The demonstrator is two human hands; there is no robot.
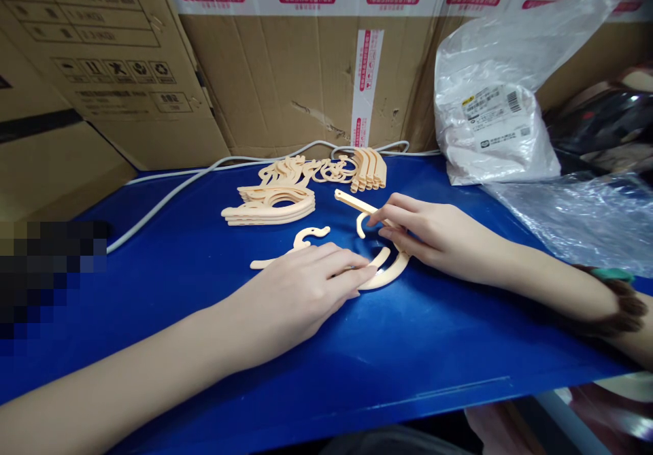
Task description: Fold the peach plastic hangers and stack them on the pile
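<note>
My left hand (311, 281) is closed with its fingertips on a cream plastic curved hanger arm (395, 273), low over the blue table. My right hand (433, 230) pinches the same arm near its upper end. A straight cream bar (352, 200) sticks out to the left from under the right fingers; its join to the arm is hidden. Just below that bar shows a small hook-shaped piece (360, 227). Beyond my left knuckles lies a cream hook (306, 236), and another part's end (261, 264) shows beside it, partly covered by the hand.
Behind the hands are stacked curved arms (275, 215), a pile of hooks (331, 171) and a row of bars (370, 168). A white cable (168, 220) crosses the table (214, 400). Cardboard boxes (265, 81) form the back; a white plastic bag (490, 122) stands right.
</note>
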